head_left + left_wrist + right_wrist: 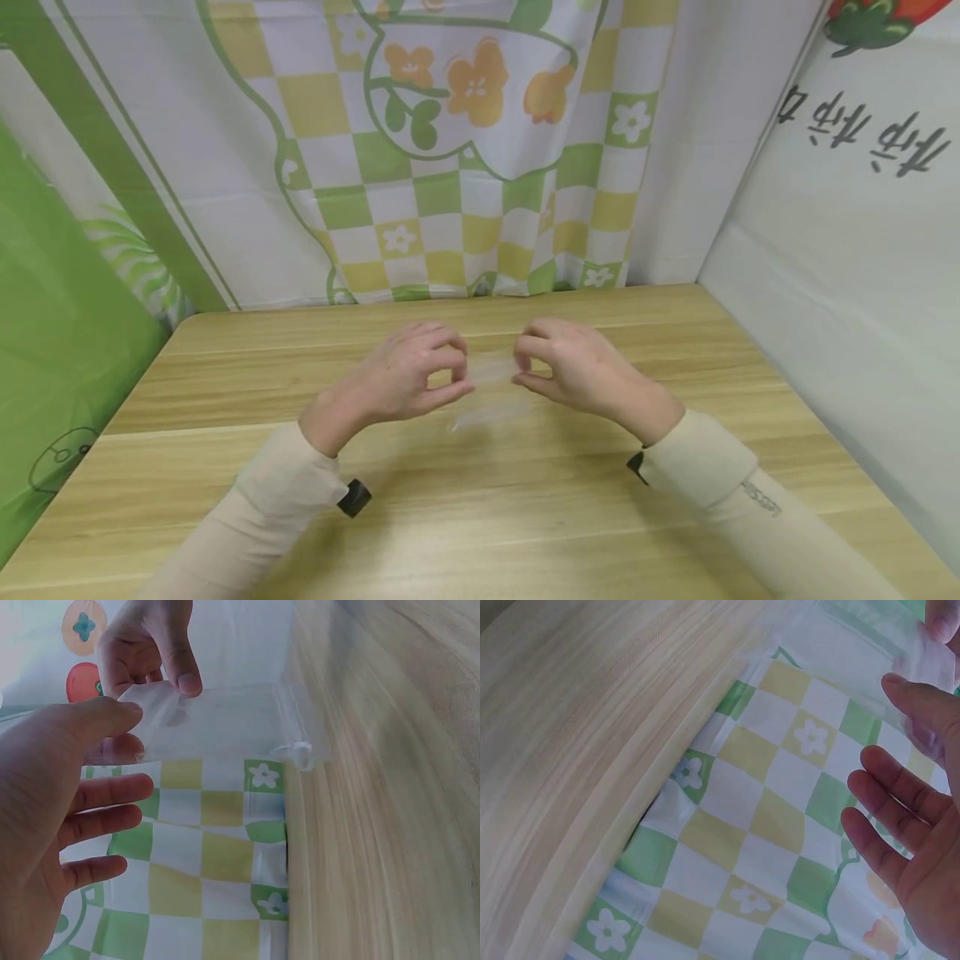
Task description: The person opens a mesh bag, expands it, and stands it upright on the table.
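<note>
A small clear plastic bag (491,415) hangs between my two hands above the wooden table. In the head view it is so see-through that only faint edges show. My left hand (416,371) pinches its top left corner between thumb and index finger. At the top right corner my right hand (577,367) pinches it likewise. In the left wrist view the bag (217,724) looks flat and finely ribbed, with a whitish crumpled bit at its lower corner. The right wrist view has the bag (855,645) at the top, with the other right-hand fingers (885,795) spread loosely below.
The wooden table (480,517) spreads beneath both forearms. Behind its far edge hangs a checked green, yellow and white curtain (442,196). A green cloth (67,333) borders the left side, and a white printed sheet (847,275) the right. Dark wrist devices (354,497) stick out below the sleeves.
</note>
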A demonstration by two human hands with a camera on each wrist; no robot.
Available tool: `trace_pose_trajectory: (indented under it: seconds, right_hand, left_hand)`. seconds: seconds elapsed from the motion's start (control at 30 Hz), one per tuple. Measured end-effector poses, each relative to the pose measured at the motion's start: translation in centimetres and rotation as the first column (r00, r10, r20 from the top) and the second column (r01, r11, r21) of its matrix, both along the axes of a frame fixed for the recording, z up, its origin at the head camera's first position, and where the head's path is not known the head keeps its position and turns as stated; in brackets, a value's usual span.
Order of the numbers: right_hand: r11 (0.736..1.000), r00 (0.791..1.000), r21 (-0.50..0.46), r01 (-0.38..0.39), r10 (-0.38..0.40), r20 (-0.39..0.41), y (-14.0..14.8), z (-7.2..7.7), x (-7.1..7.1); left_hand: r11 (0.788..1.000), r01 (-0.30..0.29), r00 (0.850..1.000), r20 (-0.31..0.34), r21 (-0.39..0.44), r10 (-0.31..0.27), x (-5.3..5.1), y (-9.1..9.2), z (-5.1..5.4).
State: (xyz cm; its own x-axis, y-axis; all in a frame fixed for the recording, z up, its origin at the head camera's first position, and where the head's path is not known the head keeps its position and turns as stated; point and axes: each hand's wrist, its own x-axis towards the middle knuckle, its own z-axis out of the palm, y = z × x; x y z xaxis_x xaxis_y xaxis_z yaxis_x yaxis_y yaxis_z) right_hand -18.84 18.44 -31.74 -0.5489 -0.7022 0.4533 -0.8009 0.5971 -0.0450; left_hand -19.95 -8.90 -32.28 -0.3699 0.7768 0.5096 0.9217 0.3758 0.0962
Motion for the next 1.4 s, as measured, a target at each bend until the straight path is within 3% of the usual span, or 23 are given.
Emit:
trace_pose_trajectory:
  seconds: [0.2,0.37,0.53,0.8,1.13,1.4]
  right_hand:
    - [0.998,0.991,-0.067,0.011,-0.003,0.131,0.08,-0.62,-0.05]
    - [0.986,0.970,-0.161,-0.036,0.073,0.232,-0.33,-0.90,0.19]
    - [0.973,0.956,-0.216,-0.085,0.141,0.256,-0.59,-0.91,0.38]
    - [0.965,0.934,-0.238,-0.114,0.186,0.306,-0.50,-0.72,0.49]
    - [0.958,0.945,-0.249,-0.142,0.206,0.255,-0.30,-0.67,0.23]
    - [0.962,0.949,-0.250,-0.113,0.178,0.258,-0.20,-0.53,0.21]
  left_hand:
    - [0.997,0.023,0.998,0.058,0.073,-0.027,-0.01,0.20,-0.33]
    - [0.995,0.029,0.995,0.093,0.096,-0.038,-0.14,0.27,-0.75]
    - [0.990,0.039,0.990,0.127,0.135,-0.056,-0.12,0.44,-0.80]
    - [0.977,0.043,0.979,0.184,0.210,-0.083,-0.09,0.68,-0.81]
    - [0.981,0.062,0.961,0.254,0.186,-0.109,0.12,0.70,-0.97]
    - [0.984,0.045,0.963,0.253,0.173,-0.089,0.13,0.46,-1.00]
